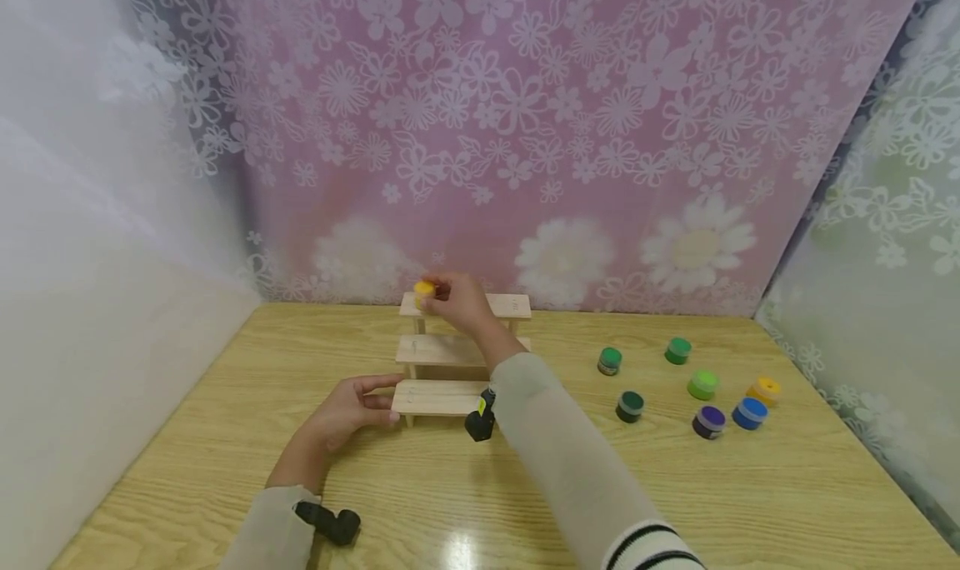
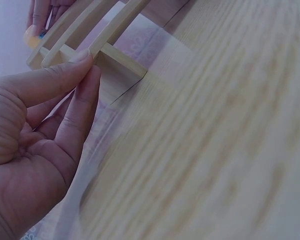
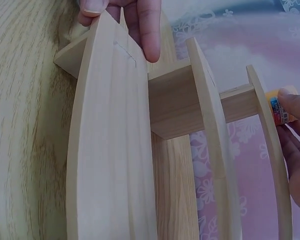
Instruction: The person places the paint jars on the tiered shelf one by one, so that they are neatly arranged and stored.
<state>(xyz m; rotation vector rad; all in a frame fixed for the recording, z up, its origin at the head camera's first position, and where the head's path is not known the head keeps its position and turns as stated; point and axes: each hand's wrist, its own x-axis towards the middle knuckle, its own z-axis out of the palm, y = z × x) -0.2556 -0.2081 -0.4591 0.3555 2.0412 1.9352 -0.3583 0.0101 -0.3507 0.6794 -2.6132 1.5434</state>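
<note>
A small three-tier wooden step stand (image 1: 435, 397) stands on the table. My right hand (image 1: 462, 305) reaches over it and pinches a yellow paint jar (image 1: 423, 292) at the left end of the top tier. In the right wrist view the jar (image 3: 279, 111) with its printed label is against that tier's board, thumb on one side and fingers on the other. Down at the left end of the lowest tier, my left hand (image 1: 348, 413) grips the board's edge between thumb and fingers, as the left wrist view shows closely at the fingertips (image 2: 82, 56).
On the table's right side stand several more paint jars: green (image 1: 610, 361), another green (image 1: 678, 351), dark green (image 1: 630, 406), light green (image 1: 703, 384), purple (image 1: 708, 422), blue (image 1: 750, 413) and orange-yellow (image 1: 765, 390). A pink flowered backdrop (image 1: 480, 137) rises behind the table.
</note>
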